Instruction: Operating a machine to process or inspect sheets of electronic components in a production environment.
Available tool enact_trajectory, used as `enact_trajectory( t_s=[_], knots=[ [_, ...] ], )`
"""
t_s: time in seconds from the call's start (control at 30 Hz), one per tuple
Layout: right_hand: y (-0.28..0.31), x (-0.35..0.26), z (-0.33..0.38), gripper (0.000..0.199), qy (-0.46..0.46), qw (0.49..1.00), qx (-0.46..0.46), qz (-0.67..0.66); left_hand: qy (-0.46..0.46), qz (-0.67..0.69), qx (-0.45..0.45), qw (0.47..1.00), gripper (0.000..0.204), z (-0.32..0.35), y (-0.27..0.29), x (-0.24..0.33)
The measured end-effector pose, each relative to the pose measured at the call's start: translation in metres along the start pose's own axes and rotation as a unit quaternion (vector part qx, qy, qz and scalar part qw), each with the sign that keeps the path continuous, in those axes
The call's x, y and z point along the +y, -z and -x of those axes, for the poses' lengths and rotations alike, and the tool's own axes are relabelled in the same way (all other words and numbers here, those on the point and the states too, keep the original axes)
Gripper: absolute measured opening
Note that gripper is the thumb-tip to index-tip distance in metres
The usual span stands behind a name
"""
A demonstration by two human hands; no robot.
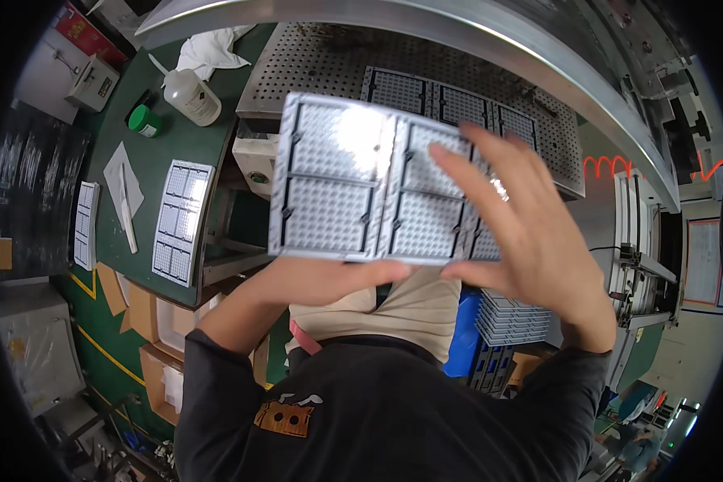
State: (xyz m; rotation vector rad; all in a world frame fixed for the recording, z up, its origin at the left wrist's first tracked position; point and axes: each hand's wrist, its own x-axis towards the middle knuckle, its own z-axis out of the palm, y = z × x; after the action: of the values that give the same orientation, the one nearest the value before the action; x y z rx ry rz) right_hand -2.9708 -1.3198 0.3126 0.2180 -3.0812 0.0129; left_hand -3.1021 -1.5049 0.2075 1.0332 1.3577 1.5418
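Note:
Level in front of my body is a flat white panel (329,213), its face split by black lines into blocks of small raised dots. Light glares off its upper left block. My left hand (337,277) supports it from below, thumb along the near edge and the other fingers hidden underneath. Over the panel's right end reaches my right hand (522,217), thumb by the near edge and fingers spread toward the far edge, covering part of the face. A similar panel (458,104) lies beyond it on the perforated metal bed (305,68).
On the green bench (149,84) at left are a squeeze bottle (193,98), a green-lidded jar (144,120), a white cloth (209,52), a white knife-like tool (127,209) and more panels (181,221). A metal frame (458,40) spans above. Stacked panels (512,320) sit lower right.

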Motion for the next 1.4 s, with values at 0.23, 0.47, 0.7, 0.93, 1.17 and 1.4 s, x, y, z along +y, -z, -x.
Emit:
enact_trajectory(
  t_s=[0.23, 0.47, 0.7, 0.93, 1.17, 1.4],
  knots=[
    [-0.024, 0.112, -0.009, 0.09, -0.182, 0.981, 0.037, -0.048, -0.011, 0.043, 0.053, 0.998, 0.043, -0.091, 0.036, 0.018],
    [-0.012, 0.164, -0.065, 0.072, -0.295, 0.947, -0.082, -0.095, -0.147, -0.263, 0.208, 0.931, 0.04, -0.144, 0.103, 0.011],
    [-0.024, 0.119, -0.015, 0.068, -0.091, 0.992, -0.013, -0.084, -0.209, -0.561, 0.272, 0.753, 0.042, -0.15, 0.147, -0.018],
    [-0.039, 0.23, -0.09, 0.065, 0.091, 0.991, 0.071, -0.07, -0.145, -0.468, 0.267, 0.83, 0.037, -0.155, 0.153, -0.018],
    [-0.025, 0.197, -0.078, 0.051, -0.093, 0.991, 0.093, 0.017, -0.256, -0.33, 0.198, 0.887, 0.036, -0.181, 0.16, -0.023],
    [-0.046, 0.204, 0.083, 0.046, -0.117, 0.978, 0.154, 0.08, -0.239, -0.355, 0.215, 0.878, 0.037, -0.175, 0.158, -0.014]
  ],
)
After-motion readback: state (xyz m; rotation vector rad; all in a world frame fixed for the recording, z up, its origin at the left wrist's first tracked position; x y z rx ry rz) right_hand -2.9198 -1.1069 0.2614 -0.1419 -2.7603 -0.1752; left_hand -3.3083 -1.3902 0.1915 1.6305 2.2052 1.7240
